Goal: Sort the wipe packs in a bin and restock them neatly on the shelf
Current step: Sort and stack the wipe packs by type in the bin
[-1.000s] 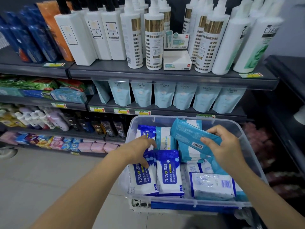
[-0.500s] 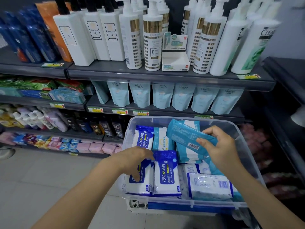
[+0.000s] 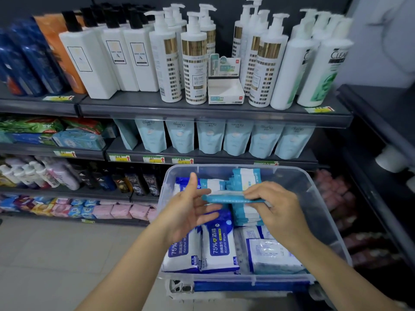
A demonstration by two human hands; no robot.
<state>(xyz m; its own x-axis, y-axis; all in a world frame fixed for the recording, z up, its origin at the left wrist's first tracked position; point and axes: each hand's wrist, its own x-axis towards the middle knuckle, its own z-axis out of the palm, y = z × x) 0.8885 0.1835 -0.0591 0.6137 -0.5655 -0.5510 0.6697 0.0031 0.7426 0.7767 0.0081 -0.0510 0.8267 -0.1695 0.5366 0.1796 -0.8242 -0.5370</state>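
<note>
Teal flat soft-plastic wipe pack (image 3: pixel 226 197) held edge-on to the camera, in the air over the clear plastic bin (image 3: pixel 318 187), above the packs lying in it. Long axis runs left-right, about level, across the person's front. Right hand (image 3: pixel 277 211) has the grip: fingers curled over the top of the pack's right end, pinching it; thumb hidden under the pack. Left hand (image 3: pixel 189 209) carries nothing, palm turned toward the pack, fingers straight and spread, thumb up. Pack's free left end points into that palm and sits right at the left fingers; touching or just apart, cannot tell.

Key relation: pack lies to the left of the right-hand grip, free end nearest the left hand. Likely next is a two-hand hold or a hand-over. The left hand would only need to close on the end in front of it, no reach.

In the bin:
- two blue-and-white alcohol wipe packs (image 3: pixel 219 248), side by side at near left, below the left hand
- white flat pack with blue border (image 3: pixel 272 254) at near right
- more teal packs stacked on edge (image 3: pixel 246 179) at back middle, just behind the held one

Kinds look grouped, so sorting seems partly done. No wipe packs from the bin show on the dark grey metal shelf (image 3: pixel 211 156) behind it; pale blue stand-up pouches (image 3: pixel 210 136) line that level. Risk: thin floppy pack may sag or slip if pinched at one end only.
</note>
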